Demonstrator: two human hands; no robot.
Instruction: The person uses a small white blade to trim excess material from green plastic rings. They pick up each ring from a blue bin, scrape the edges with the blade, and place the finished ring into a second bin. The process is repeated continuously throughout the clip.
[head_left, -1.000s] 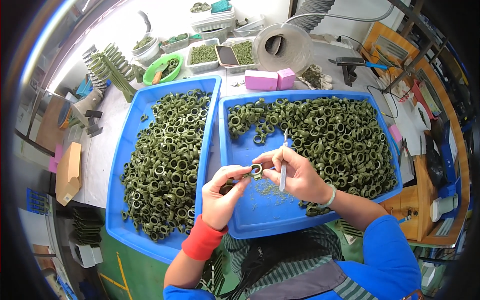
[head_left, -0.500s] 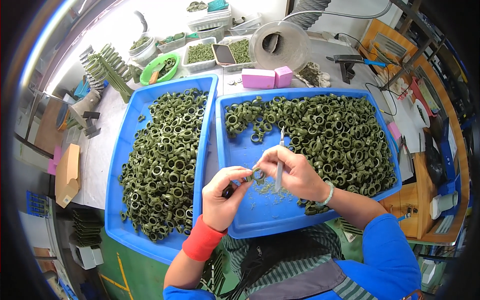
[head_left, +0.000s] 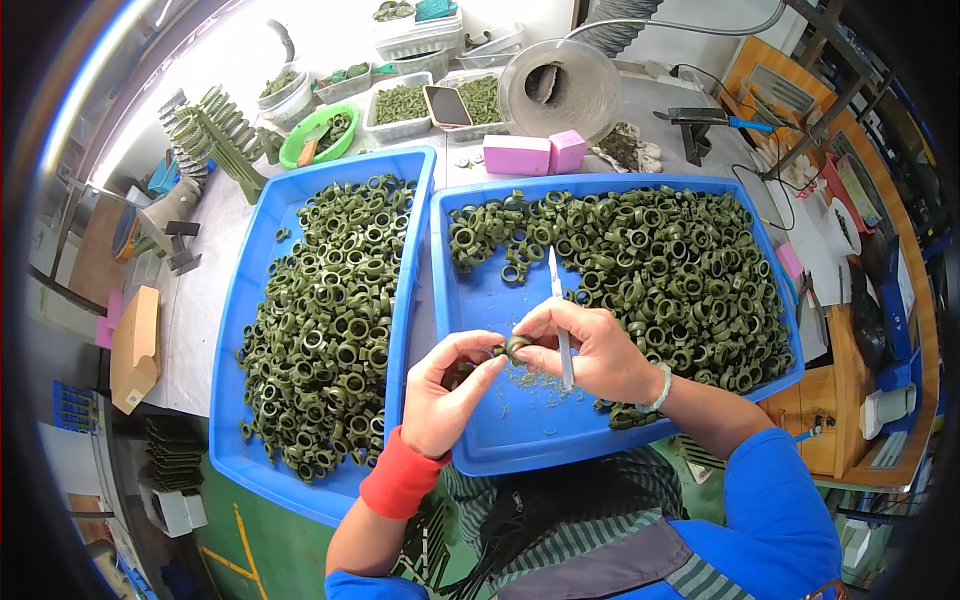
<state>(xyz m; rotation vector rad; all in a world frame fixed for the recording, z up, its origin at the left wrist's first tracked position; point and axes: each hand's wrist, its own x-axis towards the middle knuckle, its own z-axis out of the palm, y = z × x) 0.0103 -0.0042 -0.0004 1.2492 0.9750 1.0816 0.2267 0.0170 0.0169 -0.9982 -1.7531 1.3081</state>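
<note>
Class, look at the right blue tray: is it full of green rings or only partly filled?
Partly filled. Green rings pile across the far and right parts of the right tray, while bare blue floor shows near the hands.

pink boxes (head_left: 535, 154), green bowl (head_left: 318, 136), phone (head_left: 445, 105), cardboard box (head_left: 134, 348)

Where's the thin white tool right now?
In the head view, the thin white tool is in the right hand, over the right blue tray, beside the green ring.

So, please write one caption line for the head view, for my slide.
Both hands, left hand and right hand, hold one green ring above the right blue tray; right also grips a thin tool.
</note>
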